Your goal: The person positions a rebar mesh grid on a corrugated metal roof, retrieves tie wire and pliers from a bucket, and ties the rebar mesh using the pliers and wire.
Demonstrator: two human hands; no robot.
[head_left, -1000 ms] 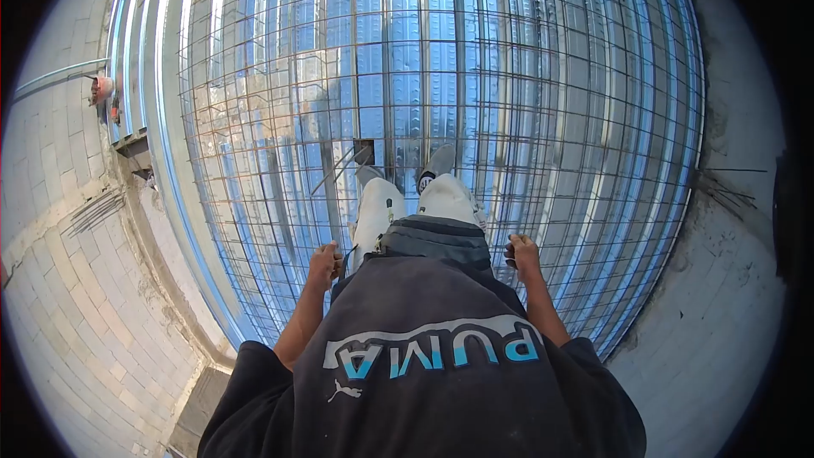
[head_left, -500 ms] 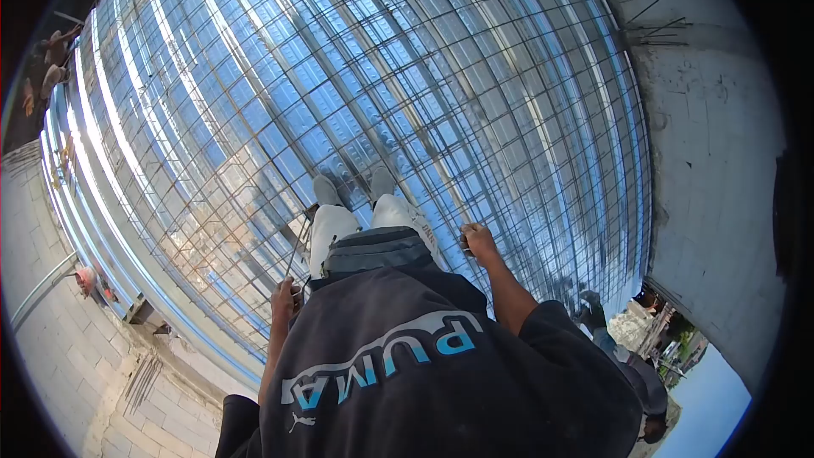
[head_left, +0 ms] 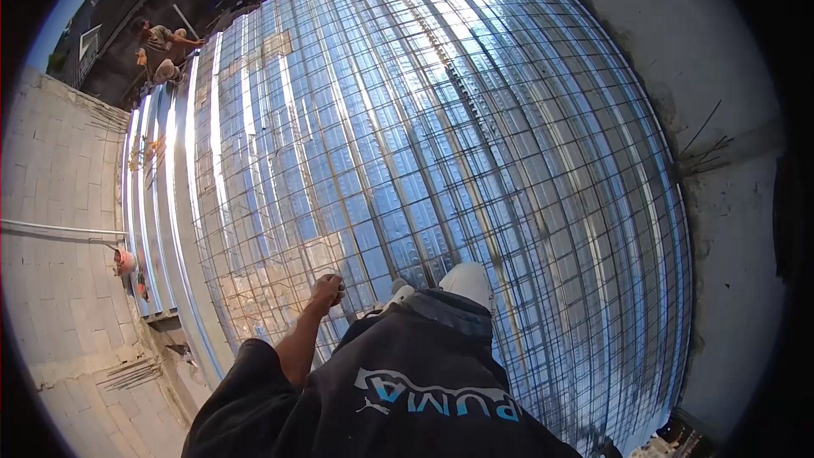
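Observation:
My left hand [head_left: 328, 290] is closed in a fist, held low in front of my body above the steel mesh [head_left: 392, 242]. Whatever its fingers hold, if anything, is hidden. Beneath the mesh lies shiny ribbed metal decking [head_left: 292, 178]. My right hand is out of sight behind my dark shirt [head_left: 424, 399]. One leg in light trousers [head_left: 468, 282] shows bent forward, with the mesh all around it.
A person [head_left: 159, 44] crouches at the decking's far left edge. Block walls [head_left: 59, 161] rise on the left, with a pipe [head_left: 64, 229] and a reddish container [head_left: 125, 262]. A concrete wall [head_left: 738, 246] stands right, with protruding bars [head_left: 710, 151].
The view has swung, bringing more of the far left edge into sight. My left hand has come up and forward. My right hand has left view, and my legs have changed position.

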